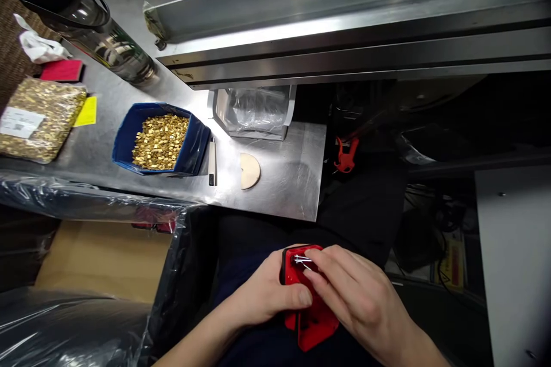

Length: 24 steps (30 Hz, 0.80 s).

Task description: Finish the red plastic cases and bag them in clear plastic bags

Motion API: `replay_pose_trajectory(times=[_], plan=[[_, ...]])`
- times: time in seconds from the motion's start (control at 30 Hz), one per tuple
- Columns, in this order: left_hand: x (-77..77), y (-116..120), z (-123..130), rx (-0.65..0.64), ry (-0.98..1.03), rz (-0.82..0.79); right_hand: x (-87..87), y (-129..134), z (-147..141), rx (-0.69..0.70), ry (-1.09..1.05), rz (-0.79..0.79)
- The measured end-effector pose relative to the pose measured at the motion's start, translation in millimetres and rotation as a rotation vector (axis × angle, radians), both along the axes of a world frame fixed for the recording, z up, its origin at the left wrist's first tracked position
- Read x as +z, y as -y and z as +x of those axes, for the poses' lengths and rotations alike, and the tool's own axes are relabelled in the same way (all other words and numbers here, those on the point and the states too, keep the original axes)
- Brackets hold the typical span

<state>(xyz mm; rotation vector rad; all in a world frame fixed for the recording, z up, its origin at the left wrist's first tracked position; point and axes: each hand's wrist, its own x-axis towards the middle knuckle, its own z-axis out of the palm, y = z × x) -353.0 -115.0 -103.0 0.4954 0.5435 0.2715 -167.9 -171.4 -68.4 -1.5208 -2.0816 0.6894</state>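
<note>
My left hand [269, 292] is wrapped round a red plastic part [316, 321] with a black edge, its thumb lying across the front. The part is held above my lap, below the metal table. My right hand [359, 292] reaches in from the right, thumb and fingers pinched on thin shiny metal pieces [302, 260] at the top opening of the red part. The fingers partly cover these pieces, so their exact shape is hard to make out.
The metal table [279, 195] holds a blue bin [196, 146] of small brass pieces, a knife [212, 163], a wooden disc [249, 171], a grey tray [287, 120] and a bottle [124, 54]. A plastic-lined box [107, 258] stands lower left.
</note>
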Motion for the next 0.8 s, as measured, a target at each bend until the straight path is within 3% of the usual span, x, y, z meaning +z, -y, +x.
replay_pose_trajectory(times=[0.2, 0.4, 0.63, 0.8], plan=[[2.1, 1, 1, 0.008, -0.029, 0.041, 4.6, 1, -3, 0.014, 0.086, 0.063], [-1.7, 0, 1, 0.003, 0.001, 0.053, 2.8, -4, -1, 0.067, 0.105, -0.048], [-6.9, 0, -5, -0.002, 0.018, 0.017, 3.3, -3, 8, -0.092, -0.072, -0.147], [-9.9, 1, -6, 0.012, 0.020, 0.017, -4.5, 0, -2, -0.042, -0.028, -0.038]])
